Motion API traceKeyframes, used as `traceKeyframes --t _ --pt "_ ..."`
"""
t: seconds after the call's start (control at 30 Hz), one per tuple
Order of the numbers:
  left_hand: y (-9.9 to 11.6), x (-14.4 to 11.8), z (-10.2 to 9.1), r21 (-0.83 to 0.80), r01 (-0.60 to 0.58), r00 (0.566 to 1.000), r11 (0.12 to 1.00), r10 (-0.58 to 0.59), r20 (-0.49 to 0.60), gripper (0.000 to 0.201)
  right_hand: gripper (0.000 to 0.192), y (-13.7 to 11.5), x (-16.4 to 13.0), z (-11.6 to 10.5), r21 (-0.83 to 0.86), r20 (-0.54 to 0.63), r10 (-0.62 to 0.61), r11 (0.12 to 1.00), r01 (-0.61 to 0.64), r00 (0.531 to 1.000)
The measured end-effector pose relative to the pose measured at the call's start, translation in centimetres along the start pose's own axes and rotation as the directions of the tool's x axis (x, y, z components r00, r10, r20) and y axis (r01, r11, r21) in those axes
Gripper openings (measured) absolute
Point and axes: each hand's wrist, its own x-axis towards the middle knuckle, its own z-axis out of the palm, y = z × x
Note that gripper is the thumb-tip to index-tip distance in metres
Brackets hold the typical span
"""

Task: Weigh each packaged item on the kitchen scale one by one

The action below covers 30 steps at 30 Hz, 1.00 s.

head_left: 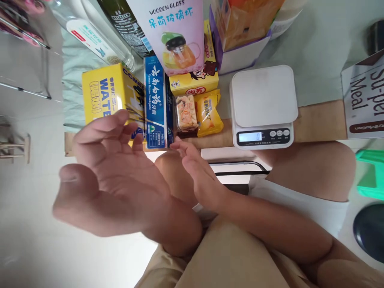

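My left hand (pixel 126 188) is raised in front of the table edge, palm turned up, its fingers loosely bent and apart, with nothing in it. Its fingertips overlap the view of a yellow box (pixel 103 92). My right hand (pixel 204 176) is held lower, fingers stretched toward the table edge, also holding nothing. Nearest to its fingertips is a blue toothpaste box (pixel 155 100); whether they touch, I cannot tell. Beside that box lie a clear-wrapped snack (pixel 186 113) and a yellow snack packet (pixel 209 112). A white kitchen scale (pixel 264 98) stands to the right, its display reading 0.
A pink glass-cup box (pixel 177 36) stands before a yellow snack box (pixel 195 82). Two bottles, one clear (pixel 93 36) and one dark green (pixel 126 24), are at the back left. A "Meal" box (pixel 364 96) sits far right, a green stool (pixel 372 172) below it.
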Motion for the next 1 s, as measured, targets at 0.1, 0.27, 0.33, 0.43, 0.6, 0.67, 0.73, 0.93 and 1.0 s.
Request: traceKeyframes --t 0.1,0.27,0.33,0.43,0.6,0.67,0.73,0.93,1.0 --pt "-0.3 -0.1 -0.9 -0.043 -0.042 0.997 0.998 0.039 -0.071 0.034 0.046 0.1 -0.3 -0.2 -0.004 -0.004 -0.008 1.0 0.008 1.0" --pt "-3.1 0.4 -3.2 -0.017 0.048 0.983 0.999 -0.051 -0.177 0.028 0.049 0.7 -0.1 -0.3 -0.088 0.01 0.015 0.996 -0.014 1.0" --pt "-4.2 0.6 -3.7 0.065 0.156 0.967 0.986 -0.139 -0.211 0.023 0.051 1.0 0.2 -0.3 -0.134 -0.005 0.016 0.991 -0.017 1.0" --pt "-5.5 0.3 -3.9 0.181 0.205 0.955 0.962 -0.156 -0.253 0.025 0.053 1.4 0.5 -0.2 -0.191 -0.041 0.031 0.981 -0.038 0.999" --pt "-7.6 -2.3 -3.7 0.183 0.305 0.918 0.935 -0.237 -0.317 0.037 0.067 1.8 0.8 -0.2 -0.272 -0.02 0.037 0.961 -0.041 0.999" --pt "-8.3 -2.8 -3.4 0.091 0.335 0.916 0.938 -0.302 -0.264 0.047 0.077 2.0 1.1 -0.2 -0.328 0.004 0.034 0.944 -0.031 0.999" --pt "-8.8 -3.0 -3.1 0.038 0.338 0.926 0.94 -0.325 -0.192 0.057 0.08 2.1 1.6 -0.3 -0.375 0.025 0.031 0.927 -0.019 0.999" --pt "-9.2 -4.0 -3.7 0.183 0.244 0.961 0.952 -0.212 -0.176 0.06 0.078 2.5 0.6 -0.5 -0.425 0.046 -0.076 0.901 0.089 0.996" --pt "-9.5 -5.0 -4.2 0.217 0.246 0.963 0.945 -0.213 -0.164 0.055 0.072 2.9 -0.7 -0.7 -0.407 -0.009 -0.107 0.908 0.094 0.994"
